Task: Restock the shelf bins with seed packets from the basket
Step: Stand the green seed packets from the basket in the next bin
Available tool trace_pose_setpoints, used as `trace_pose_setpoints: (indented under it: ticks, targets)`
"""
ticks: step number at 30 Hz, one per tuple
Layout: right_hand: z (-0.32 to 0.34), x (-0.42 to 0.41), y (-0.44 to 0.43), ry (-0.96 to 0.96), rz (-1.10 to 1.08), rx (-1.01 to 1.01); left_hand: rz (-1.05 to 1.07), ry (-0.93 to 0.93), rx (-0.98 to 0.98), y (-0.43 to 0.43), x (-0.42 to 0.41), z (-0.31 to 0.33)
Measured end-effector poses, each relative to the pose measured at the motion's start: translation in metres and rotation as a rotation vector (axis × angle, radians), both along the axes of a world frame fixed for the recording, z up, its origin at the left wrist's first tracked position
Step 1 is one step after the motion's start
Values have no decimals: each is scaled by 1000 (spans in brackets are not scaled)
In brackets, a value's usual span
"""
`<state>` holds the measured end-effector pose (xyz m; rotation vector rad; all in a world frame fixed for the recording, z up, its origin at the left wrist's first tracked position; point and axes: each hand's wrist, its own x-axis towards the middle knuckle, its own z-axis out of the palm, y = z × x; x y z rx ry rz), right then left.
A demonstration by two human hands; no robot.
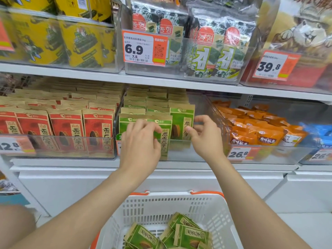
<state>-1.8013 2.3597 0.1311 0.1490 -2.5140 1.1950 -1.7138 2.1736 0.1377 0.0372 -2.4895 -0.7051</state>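
Note:
A clear shelf bin (179,151) at the middle holds rows of green seed packets (181,123) standing upright. My left hand (140,141) reaches over the bin's front wall, its curled fingers on the front green packets at the left. My right hand (204,135) is at the bin's right side, thumb and fingers pinching the edge of the rightmost front green packet. Below, a white basket (212,212) with orange handles holds several more green seed packets (190,236) lying flat.
A bin of red seed packets (66,130) stands to the left, orange chestnut bags (260,133) to the right. Seaweed packs (212,51) and price tags (143,48) fill the shelf above. White cabinet fronts (71,184) lie below the shelf.

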Motion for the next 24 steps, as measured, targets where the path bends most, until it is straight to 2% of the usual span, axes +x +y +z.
trace_pose_setpoints:
  ticks: [2, 3, 8, 10, 13, 16, 18, 20, 22, 24]
  targets:
    - [0, -5, -8, -73, -55, 270, -8, -12, -32, 0, 1, -2]
    - [1, -6, -12, -96, -74, 338, -9, -22, -47, 0, 1, -3]
    - [11, -2, -21, -235, -92, 337, -37, 3, -108, -2, 1, -11]
    - [9, 3, -22, -226, -131, 390, -41, 47, -158, -3, 2, -13]
    - [-4, 12, -24, -53, -237, 402, -56, 108, -261, -7, 2, -14]
    - [-26, 21, -22, 314, -331, 357, -138, 56, -312, -9, 7, -16]
    - [-43, 29, -17, 587, -218, 354, -159, -79, -340, -9, 12, -21]
    - [-67, 38, -11, 746, 96, 376, -150, -254, -445, -8, 15, -31]
    - [-101, 47, -6, 747, 366, 441, -170, -396, -552, -7, 18, -44]
    - [-141, 57, 1, 595, 450, 549, -221, -509, -628, -6, 20, -59]
